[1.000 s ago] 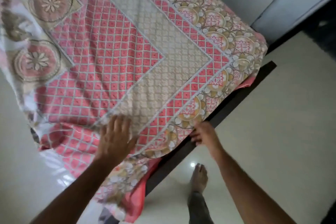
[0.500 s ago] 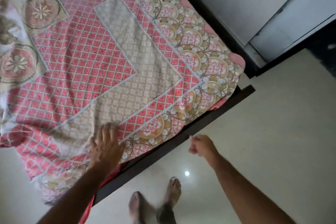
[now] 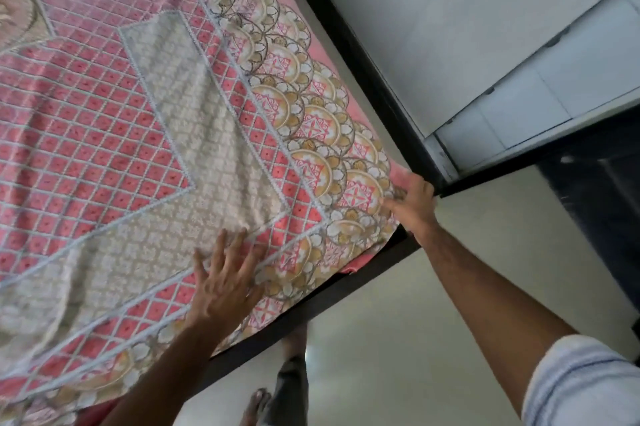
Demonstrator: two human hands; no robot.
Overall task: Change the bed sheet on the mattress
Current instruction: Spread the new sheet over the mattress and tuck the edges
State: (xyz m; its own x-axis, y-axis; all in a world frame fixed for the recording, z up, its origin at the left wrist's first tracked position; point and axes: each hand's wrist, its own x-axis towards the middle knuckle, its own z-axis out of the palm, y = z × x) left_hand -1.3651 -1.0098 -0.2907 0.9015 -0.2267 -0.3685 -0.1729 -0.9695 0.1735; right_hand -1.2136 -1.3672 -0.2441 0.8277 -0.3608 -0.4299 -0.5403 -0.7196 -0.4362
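sheet: pink patterned bed sheet spread across the mattress, inside the dark bed frame
left hand: fingers straight, flat on the sheet near the frame's front rail
right hand: on the sheet's corner by the frame corner, grip too blurry to tell

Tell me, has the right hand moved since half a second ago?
Yes. The right hand went from off the bed frame, over the floor, onto the sheet's corner.

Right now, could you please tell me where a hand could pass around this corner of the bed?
The bare floor beside the dark bed frame is free. At the corner it is crowded: the right hand sits on the sheet, tight against the white cabinet.
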